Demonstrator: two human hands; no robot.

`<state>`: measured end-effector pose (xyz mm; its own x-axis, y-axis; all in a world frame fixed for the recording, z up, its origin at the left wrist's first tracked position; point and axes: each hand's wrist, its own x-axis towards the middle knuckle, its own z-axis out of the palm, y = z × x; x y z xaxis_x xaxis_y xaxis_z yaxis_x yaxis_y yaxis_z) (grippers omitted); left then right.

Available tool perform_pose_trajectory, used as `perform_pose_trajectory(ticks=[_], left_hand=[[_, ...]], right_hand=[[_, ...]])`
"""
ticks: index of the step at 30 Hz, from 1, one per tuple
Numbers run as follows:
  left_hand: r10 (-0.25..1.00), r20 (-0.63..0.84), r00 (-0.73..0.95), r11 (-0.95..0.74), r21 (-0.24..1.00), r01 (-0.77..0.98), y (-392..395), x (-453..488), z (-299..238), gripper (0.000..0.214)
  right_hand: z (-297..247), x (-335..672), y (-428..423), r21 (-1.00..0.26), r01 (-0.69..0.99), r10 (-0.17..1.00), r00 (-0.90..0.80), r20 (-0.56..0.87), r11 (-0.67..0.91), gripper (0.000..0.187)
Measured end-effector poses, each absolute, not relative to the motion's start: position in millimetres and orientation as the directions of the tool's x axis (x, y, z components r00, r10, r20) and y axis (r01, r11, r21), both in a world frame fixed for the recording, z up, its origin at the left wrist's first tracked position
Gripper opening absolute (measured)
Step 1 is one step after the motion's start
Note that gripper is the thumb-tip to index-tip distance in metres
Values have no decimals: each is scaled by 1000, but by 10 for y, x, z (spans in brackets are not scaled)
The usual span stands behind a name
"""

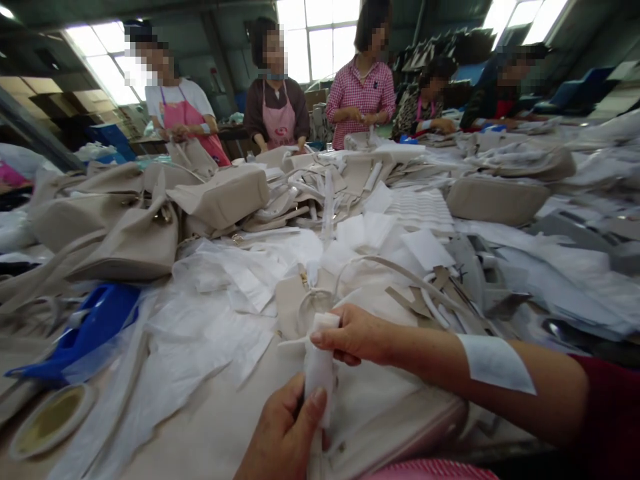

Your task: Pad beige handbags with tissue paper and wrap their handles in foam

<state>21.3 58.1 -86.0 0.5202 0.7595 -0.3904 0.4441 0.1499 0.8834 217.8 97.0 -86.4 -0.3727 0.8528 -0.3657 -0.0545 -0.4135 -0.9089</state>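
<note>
My left hand (286,433) is closed low in the middle, thumb pressed on the lower end of a white paper-wrapped strap (320,363). My right hand (353,333) pinches the top of that same wrapped strap. A white paper patch sits on my right forearm (495,363). The strap belongs to a beige handbag (390,413) lying in front of me, its thin handle loop (380,267) arching above it.
White wrapping paper (200,320) covers the table. Beige handbags (135,240) pile at the left and one lies at the right (495,200). A blue tool (85,330) and a tape roll (50,420) lie at the near left. Several people stand working along the far side.
</note>
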Motion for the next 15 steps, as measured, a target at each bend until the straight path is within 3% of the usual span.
perform_pose_trajectory(ticks=[3, 6, 8, 9, 11, 13, 15], left_hand=[[770, -421, 479, 190, 869, 458, 588, 198, -910, 46], [775, -442, 451, 221, 859, 461, 589, 173, -951, 48], [783, -448, 432, 228, 852, 471, 583, 167, -972, 49], [793, -444, 418, 226, 851, 474, 583, 166, -982, 50], [805, -436, 402, 225, 852, 473, 595, 158, -999, 52], [809, -431, 399, 230, 857, 461, 625, 123, -1006, 55], [804, -424, 417, 218, 863, 456, 654, 66, -999, 56]], right_hand=[[-803, 2306, 937, -963, 112, 887, -374, -271, -247, 27], [-759, 2583, 795, -912, 398, 990, -134, 45, 96, 18], [-810, 2792, 623, -850, 513, 980, 76, 181, 117, 21], [-868, 2883, 519, -859, 510, 971, 176, 159, 49, 25], [-1036, 3006, 299, -910, 387, 946, 324, -16, -148, 33], [-1223, 3037, 79, -941, 160, 915, 328, -234, -298, 44], [-1361, 2987, -145, -933, -29, 897, 264, -353, -359, 51]])
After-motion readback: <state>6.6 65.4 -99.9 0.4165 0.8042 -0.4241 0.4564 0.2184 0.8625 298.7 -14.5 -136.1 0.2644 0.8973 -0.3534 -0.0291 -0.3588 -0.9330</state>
